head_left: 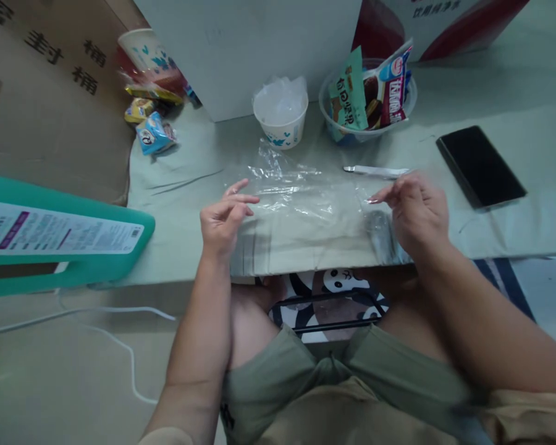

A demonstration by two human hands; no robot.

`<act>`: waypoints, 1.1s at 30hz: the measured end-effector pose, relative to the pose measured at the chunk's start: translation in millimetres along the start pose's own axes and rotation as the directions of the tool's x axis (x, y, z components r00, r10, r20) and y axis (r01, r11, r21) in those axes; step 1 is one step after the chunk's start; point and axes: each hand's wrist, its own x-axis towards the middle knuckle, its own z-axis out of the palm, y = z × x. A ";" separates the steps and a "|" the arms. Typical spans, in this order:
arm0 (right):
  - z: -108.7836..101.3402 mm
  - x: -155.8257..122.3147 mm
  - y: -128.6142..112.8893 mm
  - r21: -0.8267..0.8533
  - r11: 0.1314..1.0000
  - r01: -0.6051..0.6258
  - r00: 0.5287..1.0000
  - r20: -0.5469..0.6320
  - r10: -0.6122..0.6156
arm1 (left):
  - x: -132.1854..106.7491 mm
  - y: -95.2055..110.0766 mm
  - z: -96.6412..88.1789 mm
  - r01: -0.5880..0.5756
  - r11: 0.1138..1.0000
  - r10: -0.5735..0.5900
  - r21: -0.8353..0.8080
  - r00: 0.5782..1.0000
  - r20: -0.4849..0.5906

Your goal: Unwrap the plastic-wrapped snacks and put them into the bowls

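Observation:
A crinkled sheet of clear plastic film (296,191) lies on the cloth-covered table between my two hands. My left hand (222,222) is at the film's left edge, its fingers apart and pointing to the right. At the right edge my right hand (419,210) is curled, thumb and forefinger pinched together at the clear plastic. Some blur softens the right fingers. Just beyond the right hand lies a slim white pen-like tool (375,171). A crumpled, greyish clear plastic piece (380,232) sits beside the right wrist, near the table edge.
Behind the film stand a paper cup (282,127) with clear plastic inside and a clear bowl (327,105) of packaged snacks. A black phone (482,165) lies at right. Small wrapped snacks (155,133), a cardboard box (50,117) and a green container (134,228) occupy the left.

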 end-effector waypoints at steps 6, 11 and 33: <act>9.0 -7.4 -6.1 -0.102 0.985 -0.140 0.989 0.035 0.144 | 6.3 5.6 14.9 0.255 0.967 -0.254 -0.022 0.945 -0.206; 9.6 -14.0 -14.2 -0.292 0.950 -0.108 0.991 0.040 0.125 | 11.7 1.1 11.9 0.352 0.916 -0.305 0.192 0.923 -0.236; -10.3 -18.5 -20.0 -0.451 0.857 0.250 0.833 0.552 0.047 | 0.8 8.2 6.2 0.273 0.923 -0.355 0.273 0.877 0.323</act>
